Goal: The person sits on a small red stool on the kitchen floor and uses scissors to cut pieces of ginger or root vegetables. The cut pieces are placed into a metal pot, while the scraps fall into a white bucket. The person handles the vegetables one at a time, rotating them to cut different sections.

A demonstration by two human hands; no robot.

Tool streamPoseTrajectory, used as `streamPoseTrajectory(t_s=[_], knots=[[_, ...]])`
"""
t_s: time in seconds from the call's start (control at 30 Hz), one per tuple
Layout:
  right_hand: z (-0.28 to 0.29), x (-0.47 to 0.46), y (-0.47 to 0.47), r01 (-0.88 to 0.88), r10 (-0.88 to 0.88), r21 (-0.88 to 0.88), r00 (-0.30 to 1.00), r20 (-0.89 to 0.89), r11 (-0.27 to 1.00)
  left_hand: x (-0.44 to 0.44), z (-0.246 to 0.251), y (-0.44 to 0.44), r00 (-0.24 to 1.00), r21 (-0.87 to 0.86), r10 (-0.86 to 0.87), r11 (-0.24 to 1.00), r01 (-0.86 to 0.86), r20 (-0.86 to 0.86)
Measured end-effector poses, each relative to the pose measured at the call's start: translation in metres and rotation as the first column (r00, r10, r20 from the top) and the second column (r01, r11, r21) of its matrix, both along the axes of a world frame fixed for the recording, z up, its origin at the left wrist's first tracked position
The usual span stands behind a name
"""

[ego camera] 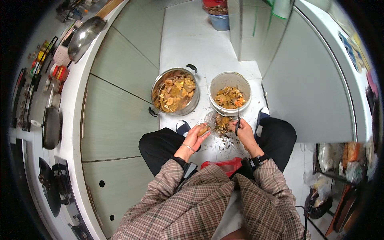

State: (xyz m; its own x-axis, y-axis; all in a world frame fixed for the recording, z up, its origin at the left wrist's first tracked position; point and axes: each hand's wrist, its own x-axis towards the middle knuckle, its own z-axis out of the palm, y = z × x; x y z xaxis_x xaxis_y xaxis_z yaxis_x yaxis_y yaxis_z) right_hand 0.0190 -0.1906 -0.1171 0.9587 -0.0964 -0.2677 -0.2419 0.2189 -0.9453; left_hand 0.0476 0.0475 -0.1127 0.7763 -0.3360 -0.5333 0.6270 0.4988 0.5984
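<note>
My left hand [189, 140] holds a brownish-yellow mushroom piece [203, 131] between thumb and fingers. In my right hand [247, 135] is a pair of black-handled scissors [238, 127], its blades pointing away from me toward the white bucket. Ahead on the left stands a two-handled steel pot [193, 103], filled with mushroom pieces [174, 93]. To its right, the white plastic bucket [216, 81] holds more mushrooms [229, 97] in its lower part. Between my hands and this bucket, dark trimmings [222, 126] lie on a clear plastic bag [209, 119] and spill onto the floor tiles.
Green cabinet doors [120, 120] line the left side, under a counter with a wok [87, 37] and frying pan [51, 129]. A large grey panel [315, 87] stands at right. Further ahead is a blue bucket [220, 23]; a red plastic stool [207, 164] shows beneath me.
</note>
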Motion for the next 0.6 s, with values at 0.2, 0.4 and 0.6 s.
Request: streamPoseTrajectory(t_s=[0.2, 0.4, 0.6], knots=[[0.012, 0.008, 0.004, -0.012, 0.033, 0.117, 0.983, -0.180, 0.993, 0.022, -0.032, 0.003, 0.904, -0.453, 0.153, 0.825, -0.339, -0.398], [0.006, 0.024, 0.021, -0.108, 0.125, 0.107, 0.977, -0.175, 0.988, 0.040, -0.050, 0.009, 0.922, -0.419, 0.200, 0.844, -0.335, -0.332], [-0.002, 0.047, 0.030, -0.147, 0.147, 0.013, 0.973, -0.179, 0.989, 0.063, -0.054, 0.013, 0.997, -0.129, 0.000, 0.992, -0.009, -0.071]])
